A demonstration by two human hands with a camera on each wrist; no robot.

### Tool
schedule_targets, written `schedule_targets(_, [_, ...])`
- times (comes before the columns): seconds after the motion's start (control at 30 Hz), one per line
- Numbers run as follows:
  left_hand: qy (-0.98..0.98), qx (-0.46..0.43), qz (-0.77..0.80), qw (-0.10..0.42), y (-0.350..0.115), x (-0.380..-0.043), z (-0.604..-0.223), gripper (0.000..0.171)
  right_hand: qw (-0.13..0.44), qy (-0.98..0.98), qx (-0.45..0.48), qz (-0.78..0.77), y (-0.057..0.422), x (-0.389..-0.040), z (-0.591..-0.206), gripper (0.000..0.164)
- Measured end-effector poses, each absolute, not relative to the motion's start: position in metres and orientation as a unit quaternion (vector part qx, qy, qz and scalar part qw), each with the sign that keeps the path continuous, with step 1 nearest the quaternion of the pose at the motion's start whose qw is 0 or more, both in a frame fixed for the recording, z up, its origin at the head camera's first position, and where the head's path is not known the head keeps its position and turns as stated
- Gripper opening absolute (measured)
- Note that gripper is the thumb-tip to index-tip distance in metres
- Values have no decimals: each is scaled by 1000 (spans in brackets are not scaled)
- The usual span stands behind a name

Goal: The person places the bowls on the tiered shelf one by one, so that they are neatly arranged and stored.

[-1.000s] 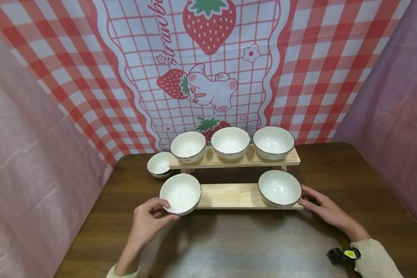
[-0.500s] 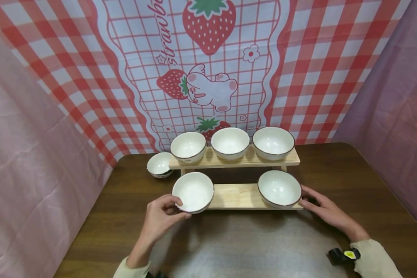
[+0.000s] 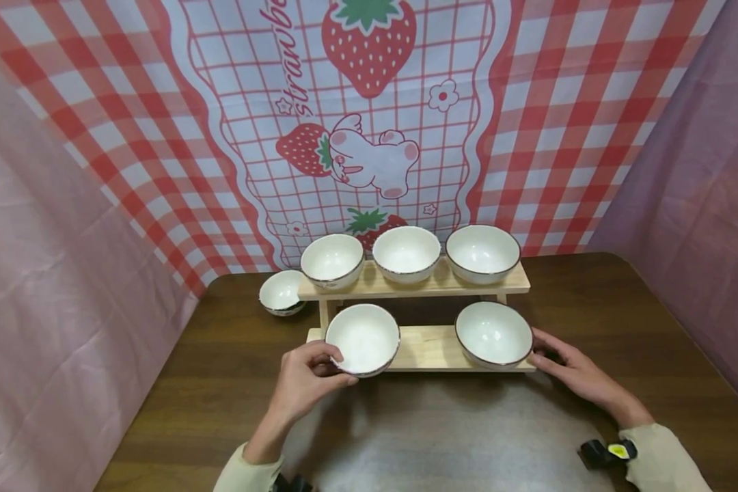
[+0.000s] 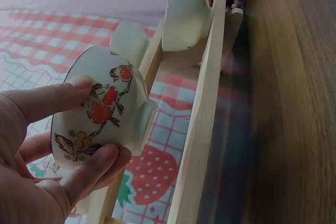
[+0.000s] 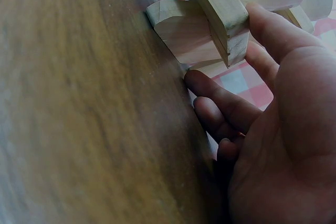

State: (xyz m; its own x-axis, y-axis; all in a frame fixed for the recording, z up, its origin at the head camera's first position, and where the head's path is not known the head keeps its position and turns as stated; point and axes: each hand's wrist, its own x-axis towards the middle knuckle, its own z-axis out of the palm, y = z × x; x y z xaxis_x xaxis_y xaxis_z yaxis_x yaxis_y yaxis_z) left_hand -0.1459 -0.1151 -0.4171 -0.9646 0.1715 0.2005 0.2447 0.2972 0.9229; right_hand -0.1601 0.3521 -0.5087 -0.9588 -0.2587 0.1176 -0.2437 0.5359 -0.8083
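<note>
My left hand (image 3: 310, 376) pinches the lower left rim of a white bowl (image 3: 364, 338), thumb in front. In the left wrist view this bowl (image 4: 105, 106) is tilted, showing painted red fruit and brown leaves on its outside, above the lower board of a two-tier wooden rack (image 3: 427, 347). Another white bowl (image 3: 494, 333), dark-rimmed, sits at the right of that board. Beside it, my right hand (image 3: 581, 372) touches the board's right end. The right wrist view has the thumb (image 5: 268, 27) against the board end (image 5: 236, 40), the other fingers loosely bent below.
On the upper board stand three white bowls: left (image 3: 333, 260), middle (image 3: 407, 253) and right (image 3: 483, 251). Another bowl (image 3: 281, 292) is on the brown wooden table (image 3: 178, 383), left of the rack. A strawberry-print cloth (image 3: 369, 157) hangs behind.
My left hand has moved right with its bowl, from the left end of the lower board further in along it. The right hand has stayed at the board's end.
</note>
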Motion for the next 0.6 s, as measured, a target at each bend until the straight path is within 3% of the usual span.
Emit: schedule_targets(0.6, [-781,-163,-603,-1,-89,-156,-423,29,10,879,-143,-455,352,-160,-507,55])
